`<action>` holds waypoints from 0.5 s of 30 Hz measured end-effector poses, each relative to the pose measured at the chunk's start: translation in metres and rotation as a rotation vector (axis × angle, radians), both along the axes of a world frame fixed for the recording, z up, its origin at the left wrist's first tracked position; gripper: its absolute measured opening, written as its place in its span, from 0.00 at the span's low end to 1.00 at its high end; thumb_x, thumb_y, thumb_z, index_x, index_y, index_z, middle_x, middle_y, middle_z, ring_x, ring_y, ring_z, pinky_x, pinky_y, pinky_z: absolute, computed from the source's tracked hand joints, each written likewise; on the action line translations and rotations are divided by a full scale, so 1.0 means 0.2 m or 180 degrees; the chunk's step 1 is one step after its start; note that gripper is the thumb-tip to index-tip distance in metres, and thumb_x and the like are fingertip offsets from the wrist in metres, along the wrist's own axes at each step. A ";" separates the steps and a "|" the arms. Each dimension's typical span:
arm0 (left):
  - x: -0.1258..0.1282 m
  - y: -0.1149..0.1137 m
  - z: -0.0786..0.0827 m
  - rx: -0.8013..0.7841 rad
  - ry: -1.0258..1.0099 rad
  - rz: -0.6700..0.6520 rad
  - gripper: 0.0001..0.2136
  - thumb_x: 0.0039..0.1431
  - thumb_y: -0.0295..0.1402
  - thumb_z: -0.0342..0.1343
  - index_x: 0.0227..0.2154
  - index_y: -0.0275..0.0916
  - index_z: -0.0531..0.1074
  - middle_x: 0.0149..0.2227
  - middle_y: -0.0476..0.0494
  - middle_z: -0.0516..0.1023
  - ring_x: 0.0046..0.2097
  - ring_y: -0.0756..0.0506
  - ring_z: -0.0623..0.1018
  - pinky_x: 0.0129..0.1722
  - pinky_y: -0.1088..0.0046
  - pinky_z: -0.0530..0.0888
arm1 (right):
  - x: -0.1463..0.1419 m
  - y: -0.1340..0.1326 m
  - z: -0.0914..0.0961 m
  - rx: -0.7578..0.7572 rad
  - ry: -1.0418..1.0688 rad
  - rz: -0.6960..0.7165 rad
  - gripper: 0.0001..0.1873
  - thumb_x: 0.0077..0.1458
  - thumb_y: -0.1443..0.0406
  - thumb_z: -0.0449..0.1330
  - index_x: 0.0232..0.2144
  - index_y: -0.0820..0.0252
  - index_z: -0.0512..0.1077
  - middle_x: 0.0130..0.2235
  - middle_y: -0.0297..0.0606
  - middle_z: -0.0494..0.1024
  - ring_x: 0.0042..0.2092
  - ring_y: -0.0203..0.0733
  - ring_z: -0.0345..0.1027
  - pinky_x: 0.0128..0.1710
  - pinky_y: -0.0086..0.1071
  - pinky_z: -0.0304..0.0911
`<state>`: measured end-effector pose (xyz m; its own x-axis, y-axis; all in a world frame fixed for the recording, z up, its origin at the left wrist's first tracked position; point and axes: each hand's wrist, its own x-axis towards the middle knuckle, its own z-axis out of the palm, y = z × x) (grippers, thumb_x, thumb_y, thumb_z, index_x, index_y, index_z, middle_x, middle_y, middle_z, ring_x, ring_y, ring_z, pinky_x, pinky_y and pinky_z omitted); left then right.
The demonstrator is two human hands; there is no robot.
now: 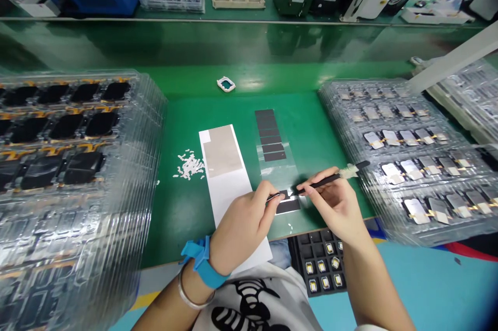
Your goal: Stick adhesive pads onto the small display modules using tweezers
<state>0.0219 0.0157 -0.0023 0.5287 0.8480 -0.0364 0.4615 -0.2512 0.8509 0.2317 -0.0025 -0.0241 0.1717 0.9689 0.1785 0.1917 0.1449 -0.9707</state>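
My left hand (249,217), with a blue strap on its wrist, pinches a thin dark piece with a shiny edge (273,196); its kind is not clear. In my right hand (337,198) is a slim black pen-like tool (324,181), with pale tape wrapped near its rear end. The tool's tip points left, close to the left fingertips, over a clear sheet (278,178). Dark rectangular strips (268,126) lie on the sheet's far part, and another dark strip (288,206) sits near the fingers. Left of it lies a white card (229,198) bearing a grey-beige patch (222,150), partly under my left forearm.
Small white scraps (190,165) are heaped left of the card. Stacked clear trays of black screens (78,128) stand at left, and stacked trays of silvery parts (408,165) at right. A white-framed part (226,84) lies farther back. Below the table edge is a black compartment tray (307,251).
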 end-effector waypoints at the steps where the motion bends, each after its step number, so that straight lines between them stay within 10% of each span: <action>1: 0.00 0.00 0.00 0.0010 0.0011 0.0002 0.08 0.75 0.35 0.43 0.40 0.42 0.65 0.35 0.45 0.81 0.29 0.44 0.79 0.29 0.71 0.68 | 0.00 0.00 0.00 -0.0009 -0.0005 0.0002 0.09 0.57 0.62 0.68 0.34 0.58 0.71 0.35 0.33 0.75 0.34 0.37 0.80 0.35 0.29 0.78; 15: 0.01 -0.01 -0.01 0.0203 0.0039 0.0012 0.05 0.74 0.32 0.46 0.41 0.41 0.65 0.37 0.47 0.82 0.33 0.45 0.81 0.30 0.72 0.70 | 0.02 0.00 0.01 -0.0182 0.0463 0.0050 0.09 0.59 0.65 0.67 0.37 0.55 0.69 0.33 0.33 0.81 0.32 0.35 0.80 0.35 0.26 0.77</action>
<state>0.0231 0.0143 -0.0048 0.5253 0.8509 0.0114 0.4729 -0.3030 0.8274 0.2359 -0.0034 -0.0229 0.1764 0.9795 0.0974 0.0466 0.0905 -0.9948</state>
